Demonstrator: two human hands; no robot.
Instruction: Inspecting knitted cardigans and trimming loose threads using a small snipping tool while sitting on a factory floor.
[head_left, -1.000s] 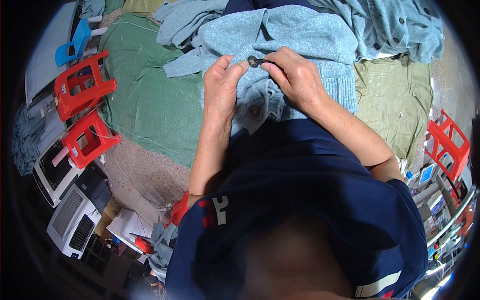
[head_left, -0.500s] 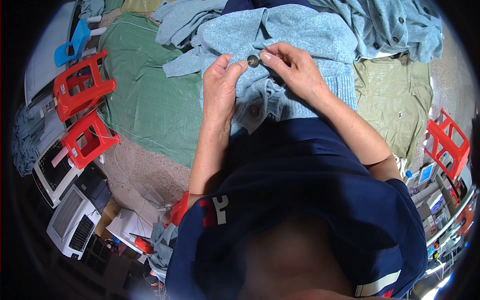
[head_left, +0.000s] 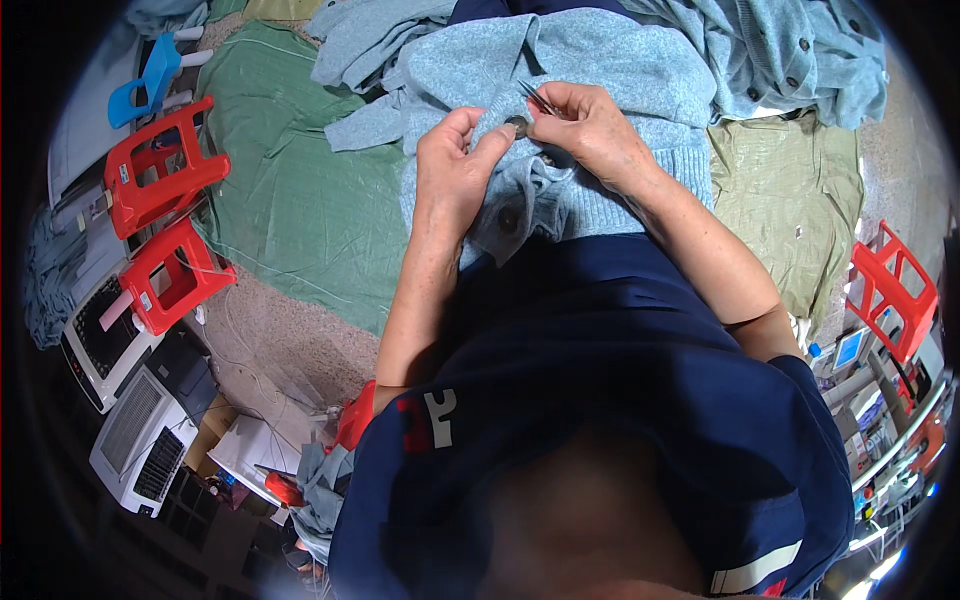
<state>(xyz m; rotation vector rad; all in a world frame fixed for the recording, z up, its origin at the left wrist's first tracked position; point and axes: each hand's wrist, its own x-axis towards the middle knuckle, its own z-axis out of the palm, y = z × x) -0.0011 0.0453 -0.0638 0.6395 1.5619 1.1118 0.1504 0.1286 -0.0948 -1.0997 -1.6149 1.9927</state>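
Observation:
A light blue knitted cardigan [head_left: 630,75] lies across my lap, its ribbed hem near my right forearm. My left hand [head_left: 452,165] is closed, thumb tip and fingers pinching the garment at a dark round button [head_left: 516,126]. From the other side my right hand [head_left: 590,130] meets the same button, fingers curled. Held in it is a small dark metal tool [head_left: 537,96] with thin pointed tips, aimed up and left; its exact kind cannot be made out. Another dark button [head_left: 508,218] shows on the bunched front edge below my hands.
More blue knitwear [head_left: 790,60] with dark buttons is piled at the far right. Green sheeting [head_left: 290,170] covers the floor on the left, olive sheeting [head_left: 785,200] on the right. Red stools [head_left: 165,165] stand at the left, another red stool [head_left: 893,290] at the right.
The pointed metal tool now sticks out above my right fingers, where it did not show before. My right hand has turned and its fingers have curled in. Both hands stay at the button.

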